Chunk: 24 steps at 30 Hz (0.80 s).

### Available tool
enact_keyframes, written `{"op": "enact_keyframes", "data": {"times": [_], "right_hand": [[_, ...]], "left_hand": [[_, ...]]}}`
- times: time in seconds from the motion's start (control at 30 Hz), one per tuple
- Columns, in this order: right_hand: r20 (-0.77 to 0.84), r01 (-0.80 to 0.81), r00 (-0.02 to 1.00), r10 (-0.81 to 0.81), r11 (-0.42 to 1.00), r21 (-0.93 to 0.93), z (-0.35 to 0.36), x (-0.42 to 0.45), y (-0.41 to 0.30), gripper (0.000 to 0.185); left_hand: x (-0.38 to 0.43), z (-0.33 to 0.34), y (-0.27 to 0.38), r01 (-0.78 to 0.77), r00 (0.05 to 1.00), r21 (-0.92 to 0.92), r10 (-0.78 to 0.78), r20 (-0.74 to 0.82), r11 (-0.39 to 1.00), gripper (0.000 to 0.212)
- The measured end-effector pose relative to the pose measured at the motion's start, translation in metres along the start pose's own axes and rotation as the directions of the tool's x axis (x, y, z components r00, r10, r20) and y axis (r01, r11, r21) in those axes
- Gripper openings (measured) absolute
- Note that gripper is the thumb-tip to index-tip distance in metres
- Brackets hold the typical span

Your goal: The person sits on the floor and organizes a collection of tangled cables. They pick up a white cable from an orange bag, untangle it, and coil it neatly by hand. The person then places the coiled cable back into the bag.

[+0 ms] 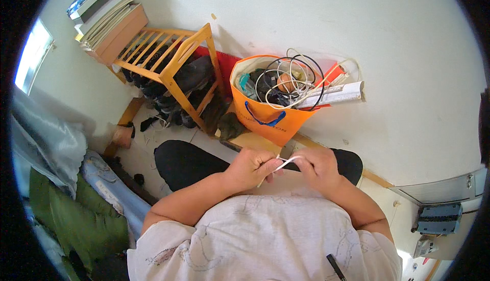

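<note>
A thin white cord is pinched between my two hands in front of my torso. My left hand grips one stretch of it between thumb and fingers, and a short end hangs below that hand. My right hand holds the other stretch, its thumb pressing on the cord. The strands seem to cross near my left thumb, though whether they are knotted cannot be told. Just beyond my hands stands an orange paper bag with blue rope handles. Coiled white and black cables spill over its top.
Rolled white paper juts from the bag towards the wall. A wooden rack stands to its left, bearing stacked books and boxes, with dark items underneath. Green fabric hangs at my left. A blue-grey crate sits far right.
</note>
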State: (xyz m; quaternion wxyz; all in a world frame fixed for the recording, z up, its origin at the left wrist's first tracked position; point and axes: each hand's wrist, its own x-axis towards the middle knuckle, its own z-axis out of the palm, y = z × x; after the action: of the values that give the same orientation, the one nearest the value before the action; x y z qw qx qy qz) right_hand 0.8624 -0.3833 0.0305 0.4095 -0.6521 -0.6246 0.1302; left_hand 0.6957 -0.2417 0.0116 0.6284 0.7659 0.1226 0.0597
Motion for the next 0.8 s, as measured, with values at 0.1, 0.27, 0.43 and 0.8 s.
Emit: {"op": "enact_keyframes", "data": {"times": [0.1,0.27,0.43,0.8], "right_hand": [[-0.039,-0.19,0.979,0.2,0.967,0.171,0.005,0.008,0.007,0.016],[0.007,-0.217,0.973,0.23,0.906,0.363,0.038,0.005,0.028,0.025],[0.328,-0.194,0.92,0.216,0.976,-0.1,0.046,0.002,0.01,0.028],[0.256,-0.005,0.966,0.043,0.989,-0.151,0.006,0.019,-0.01,0.021]], "left_hand": [[-0.007,-0.005,0.011,0.164,0.973,-0.309,-0.102,0.207,0.937,0.027],[-0.01,-0.006,0.018,0.166,0.985,-0.744,-0.078,0.152,0.647,0.022],[0.011,-0.012,-0.01,-0.221,0.97,-0.57,0.12,-0.209,0.791,0.023],[0.003,0.002,-0.016,-0.119,0.992,0.282,0.124,-0.002,0.952,0.017]]}}
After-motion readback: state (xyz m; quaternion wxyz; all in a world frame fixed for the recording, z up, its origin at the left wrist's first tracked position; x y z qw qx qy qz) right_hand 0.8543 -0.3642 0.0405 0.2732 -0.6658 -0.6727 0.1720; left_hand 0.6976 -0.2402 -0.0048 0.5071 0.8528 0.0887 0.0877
